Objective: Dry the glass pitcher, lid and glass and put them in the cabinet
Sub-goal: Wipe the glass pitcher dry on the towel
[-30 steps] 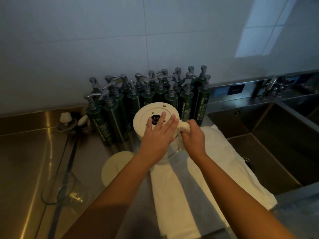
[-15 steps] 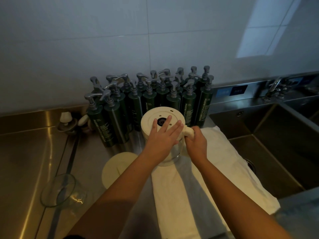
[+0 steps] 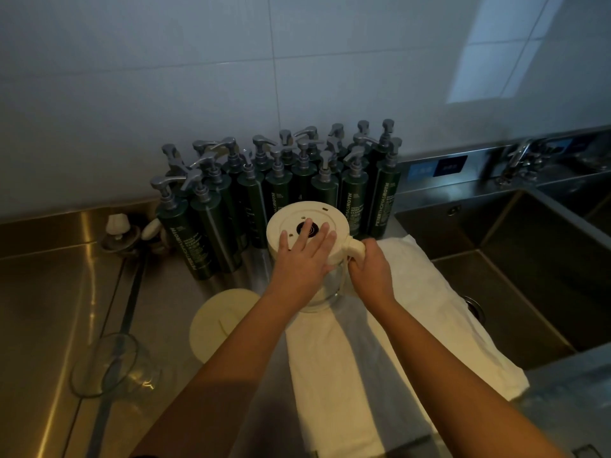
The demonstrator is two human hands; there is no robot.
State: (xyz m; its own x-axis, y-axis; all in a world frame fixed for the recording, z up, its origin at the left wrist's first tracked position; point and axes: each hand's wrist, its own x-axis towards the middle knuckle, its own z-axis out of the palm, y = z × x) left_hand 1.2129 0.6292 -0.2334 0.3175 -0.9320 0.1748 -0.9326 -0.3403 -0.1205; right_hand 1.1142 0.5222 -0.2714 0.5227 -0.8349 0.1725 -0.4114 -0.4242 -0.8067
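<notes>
Right hand (image 3: 372, 271): we see the fingers curled around the cream handle (image 3: 355, 249), grasping it firmly.
Left hand (image 3: 302, 259): it lies flat on the top of the glass pitcher (image 3: 297, 214), with the fingers straight and spread and the palm pressing down; it clasps nothing.
Hands, count: two, both bare, both on the one pitcher.
Pitcher, count: one.
Pitcher, look: on top there is a round cream part with a dark centre and small holes; under it is a clear glass body, mostly hidden by the left wrist. To us it looks turned upside down.
Pitcher, place: it stands on the far end of the white towel (image 3: 413, 292), just in front of the bottles.
Towel, count: one, spread along the steel counter (image 3: 39, 309) beside the sink (image 3: 529, 259).
Lid (image 3: 215, 322), count: one, a cream disc lying flat on the counter, just left of the towel and partly under the left forearm.
Glass (image 3: 109, 365), count: one, clear, lying on its side on the counter, well apart from the pitcher, at the near left.
Bottles (image 3: 353, 200), count: about twenty dark green pump bottles in a tight group against the tiled wall; the back ones overlap, so we cannot tell the exact number.
Faucet (image 3: 520, 157), count: one, behind the sink.
</notes>
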